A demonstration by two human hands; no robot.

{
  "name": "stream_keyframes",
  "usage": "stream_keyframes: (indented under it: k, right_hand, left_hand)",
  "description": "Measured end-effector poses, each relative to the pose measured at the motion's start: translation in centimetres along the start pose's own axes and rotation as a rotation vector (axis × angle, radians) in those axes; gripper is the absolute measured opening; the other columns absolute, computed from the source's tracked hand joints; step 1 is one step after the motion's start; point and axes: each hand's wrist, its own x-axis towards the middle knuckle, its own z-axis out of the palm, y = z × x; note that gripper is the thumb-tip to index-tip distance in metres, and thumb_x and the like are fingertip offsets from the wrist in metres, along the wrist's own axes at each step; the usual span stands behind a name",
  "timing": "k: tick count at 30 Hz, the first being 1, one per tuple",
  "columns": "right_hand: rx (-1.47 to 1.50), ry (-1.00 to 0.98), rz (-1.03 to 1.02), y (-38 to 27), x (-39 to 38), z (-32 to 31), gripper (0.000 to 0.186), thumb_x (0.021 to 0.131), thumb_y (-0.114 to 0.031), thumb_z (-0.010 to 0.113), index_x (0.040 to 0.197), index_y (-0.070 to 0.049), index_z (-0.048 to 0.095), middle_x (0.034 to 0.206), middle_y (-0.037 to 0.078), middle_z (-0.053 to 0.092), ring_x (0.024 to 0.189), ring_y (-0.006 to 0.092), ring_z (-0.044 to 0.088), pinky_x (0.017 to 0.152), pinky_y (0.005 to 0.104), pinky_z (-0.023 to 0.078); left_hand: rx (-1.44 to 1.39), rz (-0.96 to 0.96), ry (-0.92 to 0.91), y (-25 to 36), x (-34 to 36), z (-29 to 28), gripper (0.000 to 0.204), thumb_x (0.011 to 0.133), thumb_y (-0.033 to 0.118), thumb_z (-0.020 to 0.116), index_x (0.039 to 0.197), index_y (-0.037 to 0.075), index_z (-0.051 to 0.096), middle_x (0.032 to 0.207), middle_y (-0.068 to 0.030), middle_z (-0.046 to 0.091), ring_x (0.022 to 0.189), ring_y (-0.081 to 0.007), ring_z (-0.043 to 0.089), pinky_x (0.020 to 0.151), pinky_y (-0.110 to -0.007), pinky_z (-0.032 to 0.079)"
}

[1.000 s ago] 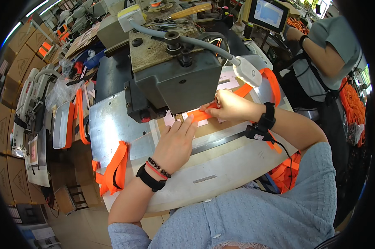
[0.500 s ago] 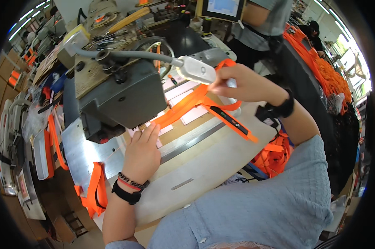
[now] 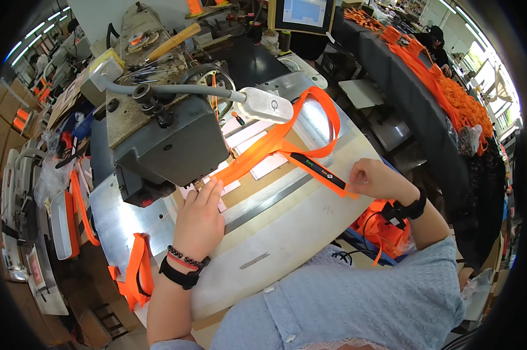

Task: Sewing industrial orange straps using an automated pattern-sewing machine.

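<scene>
A bright orange webbing strap (image 3: 253, 153) runs from under the sewing machine head (image 3: 173, 134) to the right, curving into a loop beyond the lamp. One tail of it, bearing a black label (image 3: 313, 165), points toward me. My left hand (image 3: 200, 213) lies with fingers stretched out, their tips pressing the strap's end beside the machine head. At the labelled tail's tip is my right hand (image 3: 373, 178), its fingers curled and closed on the strap end. Pale pink template pieces (image 3: 267, 166) lie under the strap; the machine head hides the needle area.
A white lamp (image 3: 267, 105) on a bent arm hangs over the strap. More orange straps hang at the table's left edge (image 3: 137, 271) and fill a blue bin (image 3: 365, 248) at right. A screen (image 3: 303, 13) stands behind; a dark table (image 3: 403, 76) holds orange webbing.
My right hand has let go of the strap loop near the lamp and come down to the labelled tail. The loop now stands open. My left hand stays put. A person behind has left view.
</scene>
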Motion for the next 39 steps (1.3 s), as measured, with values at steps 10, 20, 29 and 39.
stream_keyframes:
  k: [10,20,29,39]
  right_hand:
    - [0.103,-0.022,0.11,-1.9,0.4,0.7,0.025,0.079,-0.011,0.077,0.096,0.0,0.062,0.076,0.006,0.062,0.07,0.0166,0.06,0.064,0.0316,0.049]
    - [0.153,0.497,-0.17,-3.3,-0.3,0.0,0.013,0.086,-0.004,0.07,0.093,-0.001,0.06,0.076,0.009,0.062,0.072,0.0123,0.06,0.065,0.0283,0.047]
    - [0.313,0.608,-0.684,-11.6,6.2,2.6,0.031,0.085,-0.001,0.075,0.112,0.001,0.06,0.099,0.008,0.06,0.086,0.013,0.062,0.075,0.0262,0.051]
    - [0.245,-0.028,-0.743,-12.6,10.8,6.7,0.028,0.092,-0.016,0.073,0.115,-0.002,0.063,0.088,0.009,0.064,0.079,0.0215,0.064,0.072,0.0323,0.052]
  left_hand:
    - [-0.003,-0.001,0.036,0.1,-0.1,0.0,0.055,0.083,0.004,0.056,0.138,0.0,0.054,0.137,-0.0133,0.058,0.1,-0.032,0.058,0.091,-0.044,0.05]
    - [-0.014,0.004,0.039,0.1,0.0,0.2,0.055,0.082,0.003,0.057,0.137,0.0,0.055,0.135,-0.0137,0.059,0.1,-0.0316,0.059,0.092,-0.043,0.05]
    - [-0.023,-0.002,0.051,-0.1,-0.2,0.4,0.055,0.081,0.003,0.057,0.136,-0.001,0.055,0.136,-0.0137,0.058,0.1,-0.0319,0.059,0.092,-0.044,0.049]
    - [0.042,-0.047,0.041,0.2,-0.5,0.7,0.06,0.079,0.008,0.06,0.138,0.002,0.055,0.14,-0.0118,0.058,0.107,-0.03,0.06,0.092,-0.043,0.048]
